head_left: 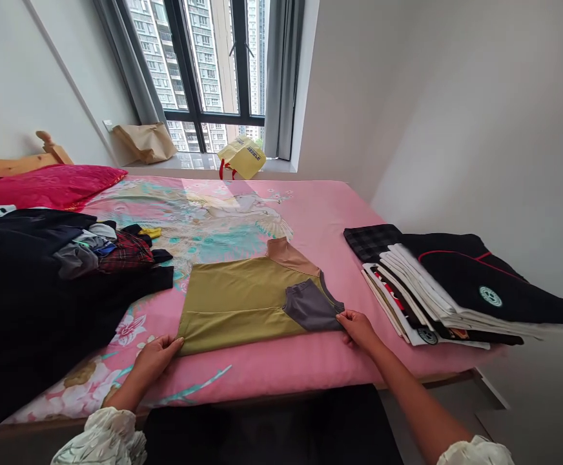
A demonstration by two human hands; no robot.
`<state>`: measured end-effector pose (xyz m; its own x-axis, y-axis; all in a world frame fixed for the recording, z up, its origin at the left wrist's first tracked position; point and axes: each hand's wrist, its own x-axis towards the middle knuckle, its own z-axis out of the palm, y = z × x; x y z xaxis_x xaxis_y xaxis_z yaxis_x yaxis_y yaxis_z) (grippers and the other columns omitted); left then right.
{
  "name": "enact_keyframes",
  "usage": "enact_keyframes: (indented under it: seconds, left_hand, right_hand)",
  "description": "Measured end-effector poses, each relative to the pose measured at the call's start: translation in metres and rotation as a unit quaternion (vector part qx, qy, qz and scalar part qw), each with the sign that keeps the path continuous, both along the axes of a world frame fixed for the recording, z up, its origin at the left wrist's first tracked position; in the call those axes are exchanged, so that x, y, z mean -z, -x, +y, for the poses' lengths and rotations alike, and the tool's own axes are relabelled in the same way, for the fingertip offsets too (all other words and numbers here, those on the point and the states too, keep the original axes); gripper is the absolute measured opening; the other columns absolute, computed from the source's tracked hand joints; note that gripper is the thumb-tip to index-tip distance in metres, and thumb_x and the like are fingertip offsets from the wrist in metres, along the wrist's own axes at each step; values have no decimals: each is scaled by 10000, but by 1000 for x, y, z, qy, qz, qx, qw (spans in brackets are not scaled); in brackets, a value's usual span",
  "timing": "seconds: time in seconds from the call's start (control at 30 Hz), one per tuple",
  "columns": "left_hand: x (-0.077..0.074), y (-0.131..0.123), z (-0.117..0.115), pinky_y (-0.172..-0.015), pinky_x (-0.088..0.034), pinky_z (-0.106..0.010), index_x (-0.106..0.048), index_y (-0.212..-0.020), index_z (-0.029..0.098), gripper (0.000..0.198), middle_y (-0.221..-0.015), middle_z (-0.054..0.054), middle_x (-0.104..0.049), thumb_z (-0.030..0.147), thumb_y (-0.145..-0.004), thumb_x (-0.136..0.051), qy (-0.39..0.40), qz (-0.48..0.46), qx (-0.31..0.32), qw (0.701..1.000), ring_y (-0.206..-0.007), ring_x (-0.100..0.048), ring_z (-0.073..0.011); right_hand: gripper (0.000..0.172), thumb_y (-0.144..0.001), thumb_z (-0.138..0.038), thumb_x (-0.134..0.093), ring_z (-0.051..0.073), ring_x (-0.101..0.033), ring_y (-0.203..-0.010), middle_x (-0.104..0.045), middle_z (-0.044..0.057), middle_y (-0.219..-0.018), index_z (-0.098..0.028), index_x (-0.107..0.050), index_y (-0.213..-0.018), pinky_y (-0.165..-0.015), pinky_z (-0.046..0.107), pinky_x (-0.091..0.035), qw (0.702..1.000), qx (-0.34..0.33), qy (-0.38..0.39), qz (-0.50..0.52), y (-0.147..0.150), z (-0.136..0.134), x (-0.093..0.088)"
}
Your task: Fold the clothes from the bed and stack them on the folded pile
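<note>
- Left hand (pixel 153 360), thumb and fingers nearly together, pinched the near hem corner of an olive shirt (pixel 235 290).
- Right hand (pixel 360 330), just as narrowly pinched, gripped the shirt's near corner at the opposite end, beside the dark collar (pixel 330 296).
- The shirt lay flat on the pink bed (pixel 281 365), its long axis running left to right between the hands; neither was nearer, since both touched it.
- Most of the cloth spread beyond the hands, away from the body, with a brown sleeve (pixel 295 258) pointing to the far side.
- Folded clothes (pixel 436 284) sat right of the right hand; a dark heap (pixel 34 290) lay left.
</note>
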<state>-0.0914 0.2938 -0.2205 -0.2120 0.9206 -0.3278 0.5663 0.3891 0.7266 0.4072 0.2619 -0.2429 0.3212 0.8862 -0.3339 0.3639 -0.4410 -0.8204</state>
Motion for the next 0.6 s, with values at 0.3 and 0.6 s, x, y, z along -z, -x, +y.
enact_keyframes:
  seconds: [0.3,0.6]
  left_hand:
    - [-1,0,4,-623,-399,-293,-632,-807,208,312,-742,-39,-661,481,-675,-561,-79,175,28,981,-730,-606,-245]
    - [1,-78,-29,-1036,-352,-334,-663,-1051,225,332,-1167,-73,-629,219,-838,-408,-303,116,268,907,-1159,-517,-215]
  right_hand:
    - [190,-731,-376,-565,154,-540,-624,-597,-1,-617,-201,-575,-655,-564,248,-330,984,-31,-17,-173,-4,6,-11]
    - [265,-902,-301,-362,214,-532,-1018,-612,95,-1014,-192,-591,-980,-951,356,-387,892,-135,-311,-299,68,-16,-35]
